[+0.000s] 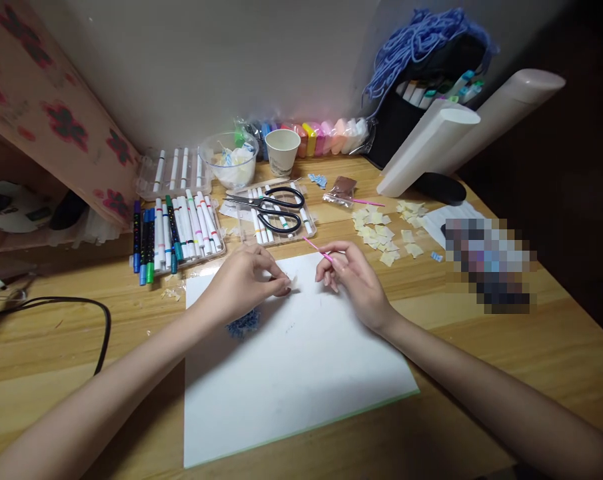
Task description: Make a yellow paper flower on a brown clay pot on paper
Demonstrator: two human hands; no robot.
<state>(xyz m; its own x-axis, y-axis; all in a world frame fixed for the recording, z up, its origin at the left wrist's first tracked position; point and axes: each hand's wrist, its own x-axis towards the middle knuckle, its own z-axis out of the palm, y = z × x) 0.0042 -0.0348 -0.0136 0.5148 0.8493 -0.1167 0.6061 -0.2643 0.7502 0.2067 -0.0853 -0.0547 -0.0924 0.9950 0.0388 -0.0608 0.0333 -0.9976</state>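
Note:
My left hand [255, 277] is closed in a pinch on a small pale scrap of paper [294, 283] above a white sheet [281, 393]. Between the fingers of my right hand [354, 280] is a thin pink stick [317, 248], its tip pointing up and to the left. The hands are a short way apart over the upper part of the sheet. Partly hidden below my left hand, a dark blue crinkled patch [243, 325] lies on the sheet. Several pale yellow paper scraps [376, 233] are spread on the table beyond my right hand.
Black-handled scissors [281, 212] rest on a case of markers behind the sheet. More markers [194, 223] lie at left. A paper cup [282, 152] and a clear bowl [229, 175] stand behind. White tubes [431, 147] lean at right; a black cable [106, 320] lies at left.

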